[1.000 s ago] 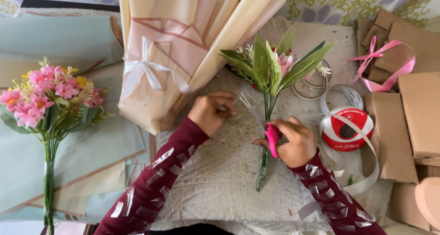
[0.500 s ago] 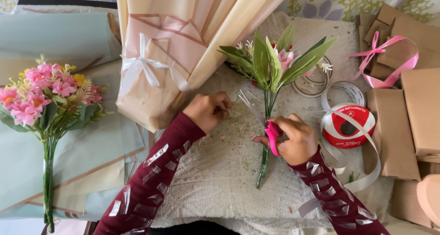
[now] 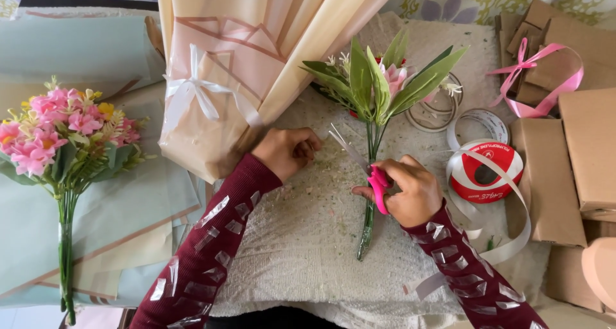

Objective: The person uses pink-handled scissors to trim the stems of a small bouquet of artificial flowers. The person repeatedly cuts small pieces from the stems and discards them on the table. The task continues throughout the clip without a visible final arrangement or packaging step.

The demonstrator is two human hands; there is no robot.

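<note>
Two hands are seen, the left hand (image 3: pixel 287 150) and the right hand (image 3: pixel 410 191). One pair of pink-handled scissors (image 3: pixel 372 175) is counted. Two unwrapped flower bunches are counted: a pink bunch (image 3: pixel 61 133) at the left and a leafy sprig (image 3: pixel 378 88) at the middle. One wrapped bouquet (image 3: pixel 237 66) is seen far, and one red ribbon spool (image 3: pixel 486 172) at the right.

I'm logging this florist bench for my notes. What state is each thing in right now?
Scissors: blades open, pink handles held in the right hand.
Left hand: fist closed, resting on the white cloth.
Small green sprig: lying flat, unwrapped.
Wrapped bouquet: lying down, tied with a white bow.
Pink flower bunch: lying unwrapped on pale paper.
Red ribbon spool: partly unwound.
Pink ribbon: loose, looped.
</note>
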